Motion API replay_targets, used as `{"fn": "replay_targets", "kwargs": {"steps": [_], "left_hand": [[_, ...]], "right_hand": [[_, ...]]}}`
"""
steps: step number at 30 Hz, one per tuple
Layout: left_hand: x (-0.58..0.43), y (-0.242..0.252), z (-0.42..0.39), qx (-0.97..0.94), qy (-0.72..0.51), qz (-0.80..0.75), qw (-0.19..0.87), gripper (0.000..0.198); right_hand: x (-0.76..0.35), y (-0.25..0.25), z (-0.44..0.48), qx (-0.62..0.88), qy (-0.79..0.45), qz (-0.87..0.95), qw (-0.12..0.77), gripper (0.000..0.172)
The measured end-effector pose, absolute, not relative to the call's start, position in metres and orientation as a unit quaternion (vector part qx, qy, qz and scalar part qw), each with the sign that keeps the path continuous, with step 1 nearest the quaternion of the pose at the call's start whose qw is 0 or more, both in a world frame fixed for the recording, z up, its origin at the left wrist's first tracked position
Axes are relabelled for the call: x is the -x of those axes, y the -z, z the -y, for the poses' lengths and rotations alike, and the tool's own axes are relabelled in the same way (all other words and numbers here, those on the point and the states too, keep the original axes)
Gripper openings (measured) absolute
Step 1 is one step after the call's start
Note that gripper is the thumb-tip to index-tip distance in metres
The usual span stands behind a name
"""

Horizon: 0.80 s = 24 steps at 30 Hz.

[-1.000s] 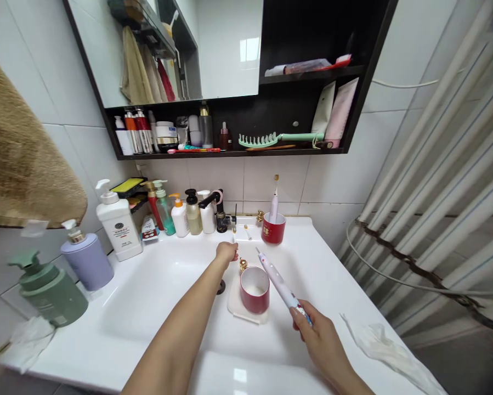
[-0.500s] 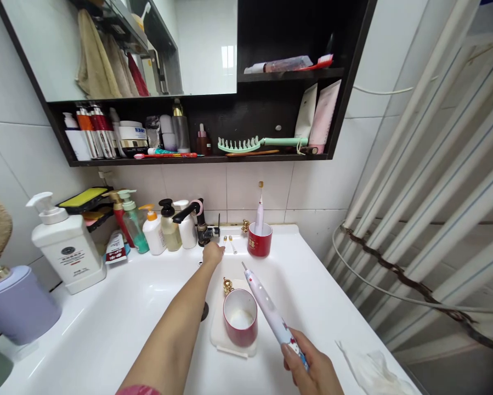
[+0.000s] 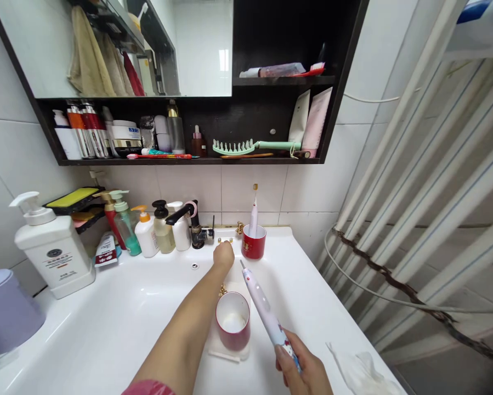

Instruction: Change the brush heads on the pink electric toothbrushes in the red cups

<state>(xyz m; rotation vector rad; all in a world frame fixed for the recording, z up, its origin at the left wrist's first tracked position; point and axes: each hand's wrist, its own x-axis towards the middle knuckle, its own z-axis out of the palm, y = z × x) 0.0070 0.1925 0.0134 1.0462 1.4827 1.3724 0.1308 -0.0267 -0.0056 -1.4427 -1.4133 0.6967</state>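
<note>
My right hand [image 3: 301, 370] grips the lower end of a white electric toothbrush handle [image 3: 262, 304] with no brush head, its tip pointing up and away over the basin. My left hand [image 3: 224, 255] reaches to the back of the white sink [image 3: 118, 307], fingers curled down on something small near the rim behind the black tap [image 3: 191, 222]; what it touches is hidden. A red cup [image 3: 232, 321] stands on a white tray [image 3: 225, 351] between my arms. A second red cup [image 3: 253, 241] holding another toothbrush stands at the back.
Pump bottles and soap dispensers [image 3: 147, 233] line the back left of the counter. A large white pump bottle [image 3: 52, 249] and a lilac one [image 3: 3, 307] stand at left. A crumpled tissue [image 3: 359, 370] lies at right. A dark shelf [image 3: 188, 137] with toiletries hangs above.
My left hand has moved from beside the near red cup to the back rim by the tap. The view has shifted left and closer; the right hand keeps the toothbrush handle.
</note>
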Motion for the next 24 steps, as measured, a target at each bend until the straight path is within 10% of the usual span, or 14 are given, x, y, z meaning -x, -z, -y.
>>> {"fn": "replay_targets", "kwargs": {"steps": [24], "left_hand": [[0.054, -0.025, -0.043, -0.172, -0.590, -0.396, 0.683, 0.017]], "right_hand": [[-0.115, -0.002, 0.043, 0.505, -0.251, 0.762, 0.318, 0.035]]}}
